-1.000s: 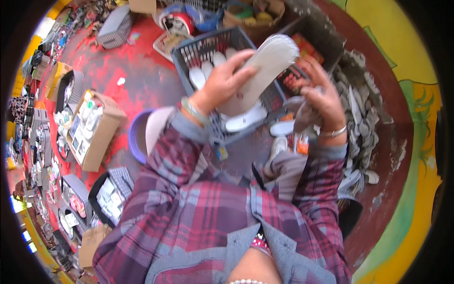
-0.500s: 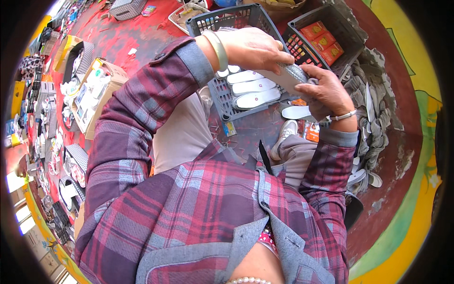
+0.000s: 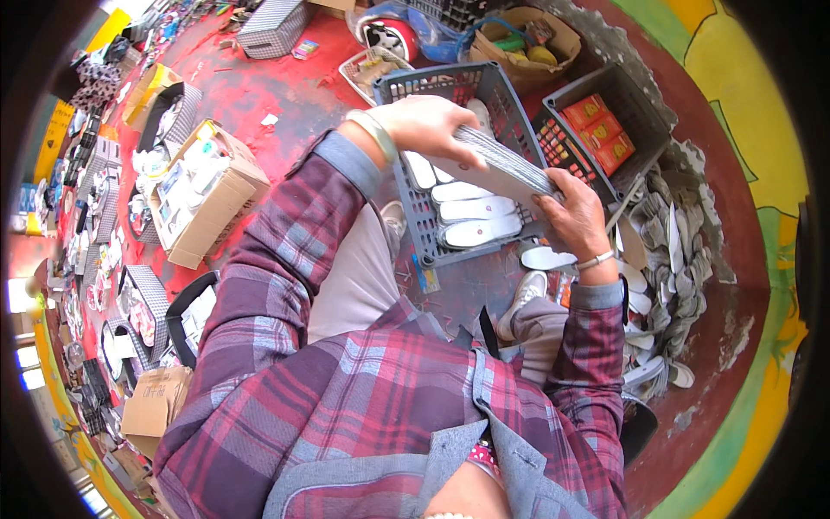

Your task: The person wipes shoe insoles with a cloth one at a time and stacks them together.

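Observation:
Both hands grip a stack of insoles [image 3: 506,163], pale underneath with grey layered edges, held in the air above a grey plastic crate [image 3: 406,210]. My left hand [image 3: 425,128] closes round the stack's left end. At the other end, my right hand [image 3: 574,216] pinches it with thumb and fingers. White insoles [image 3: 477,209] lie in rows inside the crate, partly hidden by the stack and my left hand. A single white insole [image 3: 546,259] rests on the floor below my right hand, close to my shoe.
Right of the crate stands a dark crate [image 3: 640,160] with red boxes [image 3: 598,130]. A heap of grey insoles [image 3: 670,277] lies along the wall. Behind are a paper bag [image 3: 553,30] and a small basket [image 3: 367,69]. An open cardboard box [image 3: 220,203] stands left.
My hands have moved apart along the stack, my left hand nearer its left end. More of the stack's layered edge shows. The whole view has shifted, bringing more of the background in.

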`<move>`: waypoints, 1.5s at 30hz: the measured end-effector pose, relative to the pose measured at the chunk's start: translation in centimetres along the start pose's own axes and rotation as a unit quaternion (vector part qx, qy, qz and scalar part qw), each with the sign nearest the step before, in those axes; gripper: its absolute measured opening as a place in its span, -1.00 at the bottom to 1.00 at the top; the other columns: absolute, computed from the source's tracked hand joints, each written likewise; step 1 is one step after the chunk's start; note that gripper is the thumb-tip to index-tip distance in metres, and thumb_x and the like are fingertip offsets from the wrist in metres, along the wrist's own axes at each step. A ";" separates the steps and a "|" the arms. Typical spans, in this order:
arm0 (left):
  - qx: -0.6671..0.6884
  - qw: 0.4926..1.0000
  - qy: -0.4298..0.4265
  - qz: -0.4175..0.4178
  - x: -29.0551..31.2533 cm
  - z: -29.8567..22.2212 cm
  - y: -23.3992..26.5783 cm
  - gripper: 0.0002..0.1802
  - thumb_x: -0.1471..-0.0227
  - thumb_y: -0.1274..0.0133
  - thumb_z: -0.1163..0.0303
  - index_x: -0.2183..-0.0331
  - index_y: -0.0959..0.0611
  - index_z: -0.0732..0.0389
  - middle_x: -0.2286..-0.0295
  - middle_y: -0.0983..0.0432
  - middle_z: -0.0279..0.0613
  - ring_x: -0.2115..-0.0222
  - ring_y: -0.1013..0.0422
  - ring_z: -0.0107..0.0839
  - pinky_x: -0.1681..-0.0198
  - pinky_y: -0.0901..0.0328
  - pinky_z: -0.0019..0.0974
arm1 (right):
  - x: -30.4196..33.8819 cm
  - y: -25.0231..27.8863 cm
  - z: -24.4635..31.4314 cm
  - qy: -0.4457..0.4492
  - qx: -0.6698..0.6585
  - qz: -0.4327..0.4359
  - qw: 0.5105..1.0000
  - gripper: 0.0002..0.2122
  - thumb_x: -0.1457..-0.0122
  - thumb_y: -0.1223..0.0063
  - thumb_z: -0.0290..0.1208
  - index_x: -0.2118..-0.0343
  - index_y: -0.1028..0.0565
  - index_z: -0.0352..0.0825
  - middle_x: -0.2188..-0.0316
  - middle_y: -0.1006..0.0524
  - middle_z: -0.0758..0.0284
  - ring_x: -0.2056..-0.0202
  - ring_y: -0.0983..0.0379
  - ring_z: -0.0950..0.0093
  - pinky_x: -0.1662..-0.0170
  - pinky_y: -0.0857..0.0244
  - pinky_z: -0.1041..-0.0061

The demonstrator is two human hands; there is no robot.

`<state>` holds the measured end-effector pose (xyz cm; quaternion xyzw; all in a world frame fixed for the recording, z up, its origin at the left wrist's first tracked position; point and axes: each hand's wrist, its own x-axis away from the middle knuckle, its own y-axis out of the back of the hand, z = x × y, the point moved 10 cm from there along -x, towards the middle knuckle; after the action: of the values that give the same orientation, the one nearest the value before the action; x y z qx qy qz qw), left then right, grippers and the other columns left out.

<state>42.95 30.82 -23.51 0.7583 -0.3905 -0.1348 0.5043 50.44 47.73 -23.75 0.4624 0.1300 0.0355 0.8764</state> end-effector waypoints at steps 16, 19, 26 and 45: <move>0.534 0.751 -0.053 -0.385 3.7 6.1 2.0 -0.48 -0.07 -0.04 0.38 -0.02 -0.21 0.25 0.20 -0.38 -0.24 0.20 -0.36 -0.49 0.13 -0.32 -0.39 | 1.1 -9.0 0.9 -0.187 -0.541 0.154 0.806 -0.75 -0.08 -0.06 -0.39 0.24 -0.46 -0.46 0.42 -0.51 0.35 0.45 -0.42 0.61 0.37 -0.28 0.64; 0.453 0.794 -0.040 -0.404 3.1 7.5 1.8 -0.46 -0.06 -0.06 0.35 0.00 -0.22 0.31 0.22 -0.37 -0.21 0.19 -0.31 -0.50 0.08 -0.25 -0.41 | 1.2 -9.3 1.3 -0.194 -0.533 0.162 0.808 -0.77 -0.11 -0.06 -0.41 0.22 -0.46 -0.44 0.42 -0.50 0.43 0.44 -0.38 0.67 0.36 -0.25 0.69; 0.783 0.556 -0.104 -0.260 2.6 4.8 3.9 -0.68 0.06 -0.12 0.47 0.21 -0.45 0.26 0.37 -0.48 -0.22 0.35 -0.45 -0.42 0.22 -0.39 -0.31 | -0.3 -6.8 5.1 -0.141 -0.615 0.136 0.764 -0.78 -0.12 -0.02 -0.46 0.20 -0.43 -0.45 0.37 -0.51 0.37 0.43 -0.43 0.62 0.34 -0.31 0.65; 0.808 0.571 -0.093 -0.118 2.2 -5.2 -4.5 -0.33 0.20 -0.18 0.48 -0.03 -0.37 0.21 0.10 -0.40 -0.16 0.08 -0.33 -0.33 -0.03 -0.19 -0.21 | -3.7 -4.1 2.8 -0.090 -0.811 0.002 0.578 -0.51 -0.23 0.27 0.04 -0.01 -0.32 -0.29 0.12 -0.42 0.27 0.07 -0.36 0.41 -0.05 -0.22 0.35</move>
<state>49.59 33.46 -24.66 0.8733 -0.2891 0.1089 -0.3767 47.33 42.44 -24.91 -0.4402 -0.0333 0.0866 0.8931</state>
